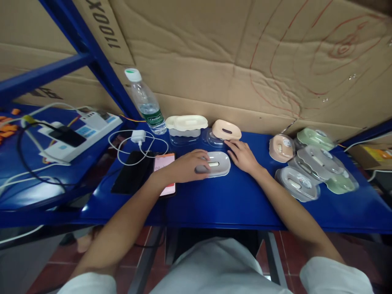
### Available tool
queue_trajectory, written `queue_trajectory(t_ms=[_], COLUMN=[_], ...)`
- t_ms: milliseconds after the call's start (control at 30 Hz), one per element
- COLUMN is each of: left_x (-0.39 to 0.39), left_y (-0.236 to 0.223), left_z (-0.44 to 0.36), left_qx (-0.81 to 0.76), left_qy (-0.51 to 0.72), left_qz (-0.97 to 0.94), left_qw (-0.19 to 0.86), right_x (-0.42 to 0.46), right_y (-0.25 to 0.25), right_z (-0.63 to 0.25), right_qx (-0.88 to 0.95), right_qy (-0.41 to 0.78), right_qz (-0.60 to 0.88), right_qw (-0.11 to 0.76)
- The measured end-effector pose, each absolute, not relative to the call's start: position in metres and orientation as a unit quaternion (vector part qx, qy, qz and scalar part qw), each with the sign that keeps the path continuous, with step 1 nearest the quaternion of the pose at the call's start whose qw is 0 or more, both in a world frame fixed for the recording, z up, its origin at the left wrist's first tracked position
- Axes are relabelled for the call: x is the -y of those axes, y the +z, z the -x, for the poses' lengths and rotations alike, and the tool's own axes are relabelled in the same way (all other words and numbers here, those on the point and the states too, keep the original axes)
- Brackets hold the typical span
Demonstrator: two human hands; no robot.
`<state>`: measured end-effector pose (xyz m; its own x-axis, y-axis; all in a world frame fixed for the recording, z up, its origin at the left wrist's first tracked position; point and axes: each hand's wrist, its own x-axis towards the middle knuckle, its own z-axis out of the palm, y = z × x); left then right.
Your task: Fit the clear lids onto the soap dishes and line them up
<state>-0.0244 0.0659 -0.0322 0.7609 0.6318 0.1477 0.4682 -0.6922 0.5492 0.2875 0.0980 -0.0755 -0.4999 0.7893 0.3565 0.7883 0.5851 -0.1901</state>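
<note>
Dish (224, 166) with pale strip (214, 164) inside

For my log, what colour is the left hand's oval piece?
The oval piece is pale grey, in the head view.

A pale, whitish shirt (214, 271) shows soft creases at six o'clock; its short, loose left sleeve (88, 284) sits between seven and eight, the right sleeve (335, 278) between four and five.

Walled in cardboard (196, 53), 12 o'clock | braced by blue post (107, 77), 10 o'clock | floored in red tiles (124, 275), 7 o'clock
</note>
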Motion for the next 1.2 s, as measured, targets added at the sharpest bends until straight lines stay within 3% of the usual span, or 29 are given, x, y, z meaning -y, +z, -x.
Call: queue_trajectory(t_ms=[533,867,1200], left_x=[-0.073,-0.078,-0.066], left_y=[-0.033,-0.026,-0.03], left_z=[0.036,0.043,0.038], left_qx=[-0.354,-0.319,-0.322], left_qy=[0.16,0.111,0.097], left_qz=[-0.893,-0.886,-0.867], left_qw=[0.226,0.317,0.368], right_x=[-0.098,-0.094,-0.093], right_y=[-0.082,-0.072,-0.083], right_z=[-0.289,-0.284,-0.28], right_qx=[0.85,0.88,0.882], right_qy=[-0.022,-0.018,0.03], right_qz=[0.48,0.432,0.402], right_qw=[0.217,0.197,0.245])
